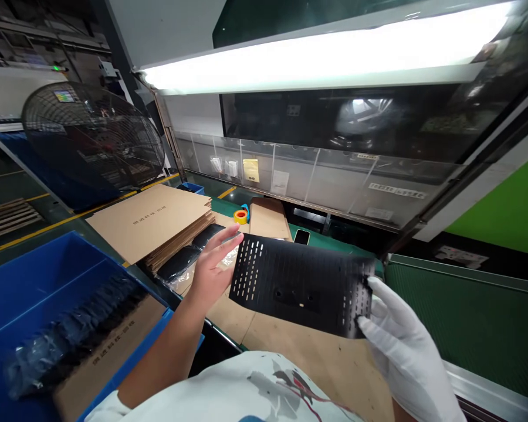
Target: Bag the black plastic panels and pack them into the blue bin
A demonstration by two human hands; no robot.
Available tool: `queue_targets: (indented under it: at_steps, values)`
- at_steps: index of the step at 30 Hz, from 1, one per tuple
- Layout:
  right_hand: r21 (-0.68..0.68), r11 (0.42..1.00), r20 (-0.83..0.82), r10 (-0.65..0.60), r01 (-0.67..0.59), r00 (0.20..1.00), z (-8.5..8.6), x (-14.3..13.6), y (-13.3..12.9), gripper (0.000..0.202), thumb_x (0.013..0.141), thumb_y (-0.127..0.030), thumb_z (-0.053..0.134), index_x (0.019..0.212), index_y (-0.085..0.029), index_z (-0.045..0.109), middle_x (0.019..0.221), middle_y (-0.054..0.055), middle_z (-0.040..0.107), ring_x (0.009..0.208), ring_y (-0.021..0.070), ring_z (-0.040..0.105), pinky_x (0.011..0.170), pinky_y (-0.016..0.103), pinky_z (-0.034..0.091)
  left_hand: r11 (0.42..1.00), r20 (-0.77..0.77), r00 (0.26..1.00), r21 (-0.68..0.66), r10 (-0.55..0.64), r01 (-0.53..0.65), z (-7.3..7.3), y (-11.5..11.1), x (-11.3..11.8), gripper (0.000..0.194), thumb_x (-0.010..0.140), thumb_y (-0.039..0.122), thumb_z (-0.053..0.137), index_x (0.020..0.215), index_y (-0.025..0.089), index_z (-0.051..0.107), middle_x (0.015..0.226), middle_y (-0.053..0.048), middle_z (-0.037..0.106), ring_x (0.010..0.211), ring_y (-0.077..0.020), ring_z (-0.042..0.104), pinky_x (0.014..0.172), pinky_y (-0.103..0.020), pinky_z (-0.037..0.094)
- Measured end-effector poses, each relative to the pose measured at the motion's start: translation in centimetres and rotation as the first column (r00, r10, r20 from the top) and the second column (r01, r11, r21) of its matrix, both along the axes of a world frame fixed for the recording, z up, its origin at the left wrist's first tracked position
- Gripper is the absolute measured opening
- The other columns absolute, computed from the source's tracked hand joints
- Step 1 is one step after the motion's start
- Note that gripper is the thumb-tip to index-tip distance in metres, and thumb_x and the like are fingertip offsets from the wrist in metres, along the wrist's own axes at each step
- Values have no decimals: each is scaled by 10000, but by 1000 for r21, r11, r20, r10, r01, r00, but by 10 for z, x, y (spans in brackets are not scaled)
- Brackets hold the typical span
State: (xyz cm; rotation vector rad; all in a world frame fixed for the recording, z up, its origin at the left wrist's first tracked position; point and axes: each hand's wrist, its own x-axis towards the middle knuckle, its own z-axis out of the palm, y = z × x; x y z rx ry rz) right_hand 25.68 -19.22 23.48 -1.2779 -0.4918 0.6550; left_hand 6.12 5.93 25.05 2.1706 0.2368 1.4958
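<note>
- The right hand (402, 343), in a white glove, is gripping the right end of a perforated black panel (303, 281), fingertips bending over its face near the slots, probably so that the edge is not slipping.
- The bare left hand (213, 272) is holding the opposite end in a light grip, its fingers reaching along the edge rather than clenching, which is likely steadying the panel while leaving its face in view.
- The panel is hanging between both hands above the bench, tilting slightly down to the right; gripping by the ends is leaving its middle uncovered.
- Beneath it, brown sheeting (286, 343) is covering the bench, perhaps sparing surfaces from scratches.
- At the left, a blue bin (30, 269) is holding bagged pieces (83, 316) in a close row beside a cardboard piece (110, 346), which may be separating or propping them.
- Beyond the left hand, a cardboard stack (158, 214) is lying flat beside dark bagged items (178, 264), seemingly within easy reach.
- Farther back, a yellow tape roll (236, 218) and a phone (302, 237) are resting apart from the hands.
- Overhead, a bright lamp (312, 58) is spanning the station, presumably for lighting the bench evenly.
</note>
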Motion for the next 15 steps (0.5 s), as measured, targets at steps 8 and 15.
queue_targets:
  at_steps: [8, 15]
  values:
    - [103, 974, -172, 215, -200, 961, 6, 7, 11, 468, 850, -635, 512, 1123, -297, 684, 996, 94, 761, 659, 220, 704, 573, 353, 589, 958, -317, 948, -275, -12, -80, 6, -11, -6, 560, 914, 353, 539, 429, 183, 317, 428, 59, 297, 414, -72, 304, 426, -241, 255]
    - [-25, 995, -376, 82, -98, 923, -11, 18, 20, 456, 734, -600, 691, 1035, -259, 705, 1038, 91, 741, 732, 221, 711, 534, 282, 580, 992, -478, 878, -124, -32, -31, -17, 3, 2, 215, 891, 317, 574, 780, 186, 702, 824, -38, 689, 764, -161, 626, 690, -265, 477]
